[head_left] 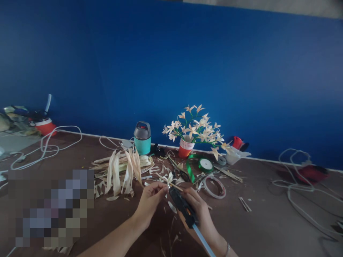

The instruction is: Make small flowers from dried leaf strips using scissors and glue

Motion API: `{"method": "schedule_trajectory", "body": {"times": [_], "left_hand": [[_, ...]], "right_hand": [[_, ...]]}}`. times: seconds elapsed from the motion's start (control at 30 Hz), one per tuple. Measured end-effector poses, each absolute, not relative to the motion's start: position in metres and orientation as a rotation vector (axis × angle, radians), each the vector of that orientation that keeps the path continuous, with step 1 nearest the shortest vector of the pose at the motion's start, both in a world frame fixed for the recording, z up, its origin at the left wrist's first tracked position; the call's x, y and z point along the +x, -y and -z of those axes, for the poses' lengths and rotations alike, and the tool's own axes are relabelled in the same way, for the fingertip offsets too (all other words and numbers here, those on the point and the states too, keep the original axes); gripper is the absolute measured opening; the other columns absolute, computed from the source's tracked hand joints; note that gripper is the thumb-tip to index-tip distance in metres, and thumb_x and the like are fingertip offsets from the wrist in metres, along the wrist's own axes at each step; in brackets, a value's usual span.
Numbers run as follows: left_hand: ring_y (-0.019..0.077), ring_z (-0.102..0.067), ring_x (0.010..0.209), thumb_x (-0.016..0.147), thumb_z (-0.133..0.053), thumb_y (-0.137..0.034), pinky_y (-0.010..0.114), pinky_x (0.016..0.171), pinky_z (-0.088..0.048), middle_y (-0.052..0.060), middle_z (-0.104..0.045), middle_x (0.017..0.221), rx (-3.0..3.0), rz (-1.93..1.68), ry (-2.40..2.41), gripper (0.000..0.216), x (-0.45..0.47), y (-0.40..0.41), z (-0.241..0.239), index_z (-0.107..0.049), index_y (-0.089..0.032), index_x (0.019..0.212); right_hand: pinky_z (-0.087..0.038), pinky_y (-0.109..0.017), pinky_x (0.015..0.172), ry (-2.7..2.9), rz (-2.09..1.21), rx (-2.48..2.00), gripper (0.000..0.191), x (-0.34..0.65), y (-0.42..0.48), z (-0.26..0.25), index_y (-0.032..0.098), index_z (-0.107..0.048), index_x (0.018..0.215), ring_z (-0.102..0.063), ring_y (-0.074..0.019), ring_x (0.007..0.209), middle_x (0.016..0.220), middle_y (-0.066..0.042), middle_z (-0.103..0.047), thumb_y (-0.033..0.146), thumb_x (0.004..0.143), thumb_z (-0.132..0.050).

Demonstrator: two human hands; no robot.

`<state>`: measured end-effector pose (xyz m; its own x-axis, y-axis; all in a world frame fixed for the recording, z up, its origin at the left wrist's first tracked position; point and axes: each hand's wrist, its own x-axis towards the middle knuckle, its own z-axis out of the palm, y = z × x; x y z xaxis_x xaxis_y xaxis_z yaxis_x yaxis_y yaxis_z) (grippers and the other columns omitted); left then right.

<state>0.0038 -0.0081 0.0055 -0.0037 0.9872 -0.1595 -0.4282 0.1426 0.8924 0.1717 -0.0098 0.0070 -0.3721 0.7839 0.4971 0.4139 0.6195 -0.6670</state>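
My right hand is wrapped round a black glue gun, and a long translucent glue stick juts from its back end. A thin wooden stick also shows at these fingers. My left hand is closed in a pinch, fingertips close to the gun's nozzle. Just above the nozzle sits a small pale husk flower, apparently held by the left fingertips, though the grip itself is hidden. Beyond the hands, stacked paper cups hold a bunch of pale flowers on green stems.
Dried husk strips lie in a pile left of centre, by a teal container. Scissors, a green ribbon spool and a tape ring lie ahead. White cables loop at both sides. A blue wall stands behind.
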Motion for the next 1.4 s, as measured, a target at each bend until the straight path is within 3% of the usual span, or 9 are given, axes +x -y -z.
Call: {"method": "schedule_trajectory", "body": {"times": [0.57, 0.9, 1.4], "left_hand": [[0.0107, -0.05, 0.055, 0.06, -0.076, -0.039, 0.021, 0.056, -0.038, 0.0, -0.059, 0.058, 0.765, -1.311, -0.963, 0.029, 0.005, 0.01, -0.01, -0.066, -0.012, 0.066], [0.0118, -0.051, 0.055, 0.059, -0.077, -0.039, 0.022, 0.056, -0.039, 0.001, -0.06, 0.059, 0.757, -1.293, -0.957, 0.03, 0.004, 0.008, -0.007, -0.065, -0.013, 0.067], [0.0125, -0.054, 0.054, 0.057, -0.078, -0.038, 0.023, 0.056, -0.041, 0.001, -0.062, 0.058, 0.74, -1.308, -0.974, 0.029, 0.005, 0.009, -0.009, -0.066, -0.013, 0.065]], "right_hand": [[-0.049, -0.025, 0.067, 2.041, -0.622, -0.991, 0.028, 0.172, 0.009, -0.009, 0.019, -0.059, 0.085, -0.059, -0.0193, 0.077, 0.086, -0.006, -0.057, 0.002, 0.063, -0.053], [-0.049, -0.024, 0.062, 2.034, -0.57, -0.941, 0.016, 0.173, 0.01, -0.013, 0.019, -0.059, 0.081, -0.058, -0.0181, 0.071, 0.081, -0.006, -0.058, 0.01, 0.069, -0.055], [-0.048, -0.024, 0.061, 2.043, -0.579, -0.978, 0.015, 0.174, 0.009, -0.009, 0.019, -0.057, 0.076, -0.058, -0.0173, 0.07, 0.083, -0.006, -0.057, 0.007, 0.067, -0.054]]}}
